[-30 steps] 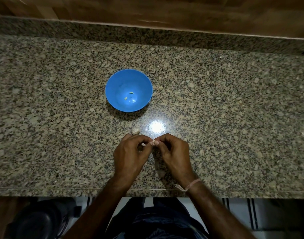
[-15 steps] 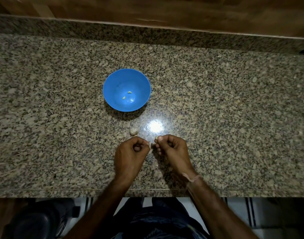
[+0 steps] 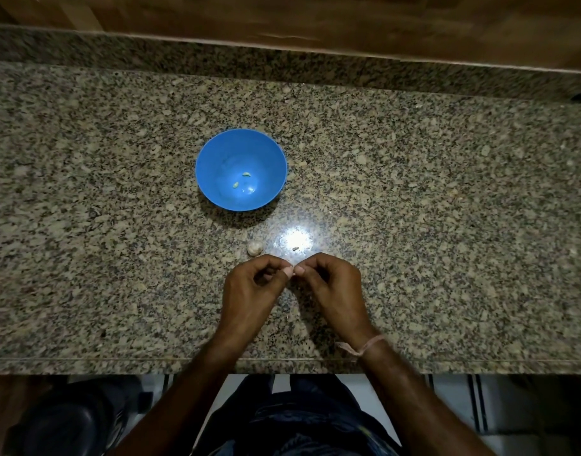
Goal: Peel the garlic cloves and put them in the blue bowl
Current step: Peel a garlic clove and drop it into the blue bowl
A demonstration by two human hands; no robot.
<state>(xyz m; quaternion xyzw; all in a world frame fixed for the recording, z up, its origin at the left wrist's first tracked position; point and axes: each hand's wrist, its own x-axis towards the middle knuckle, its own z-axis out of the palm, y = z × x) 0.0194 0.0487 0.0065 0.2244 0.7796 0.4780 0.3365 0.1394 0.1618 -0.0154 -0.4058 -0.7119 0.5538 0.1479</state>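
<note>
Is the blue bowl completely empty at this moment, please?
No, the blue bowl has at least two small pale garlic pieces lying on its bottom.

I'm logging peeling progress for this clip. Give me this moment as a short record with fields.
bowl: blue bowl, upright on the granite counter
in bowl: two small peeled cloves
left hand: pinches a garlic clove, mostly hidden
right hand: pinches the same clove at the fingertips
on counter: pale garlic piece between bowl and hands; tiny scrap to its right
</note>
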